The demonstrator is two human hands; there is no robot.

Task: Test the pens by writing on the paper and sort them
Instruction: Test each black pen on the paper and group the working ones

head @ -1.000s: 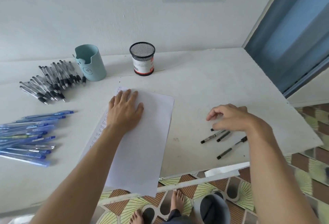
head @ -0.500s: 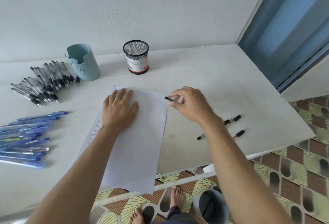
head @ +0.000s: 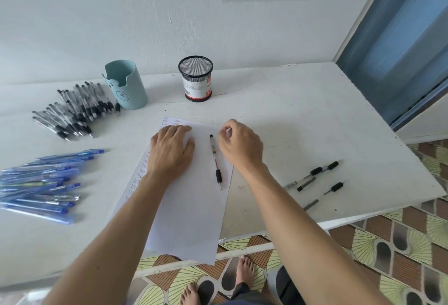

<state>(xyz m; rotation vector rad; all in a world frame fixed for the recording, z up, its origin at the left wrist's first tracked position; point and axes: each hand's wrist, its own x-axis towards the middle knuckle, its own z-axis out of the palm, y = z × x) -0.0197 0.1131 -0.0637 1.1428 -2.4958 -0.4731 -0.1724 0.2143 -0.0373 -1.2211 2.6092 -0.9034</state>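
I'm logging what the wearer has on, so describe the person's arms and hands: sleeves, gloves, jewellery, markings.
The left arm and right arm are bare as far as the frame shows: no sleeves, no watch or band at either wrist. The left hand and right hand wear no gloves, and no ring shows on the fingers in view. No markings are visible.

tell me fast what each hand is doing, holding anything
Left hand: open, flat on the paper.
Right hand: fingers curled beside the pen, not gripping it; whether it pinches anything cannot be told.
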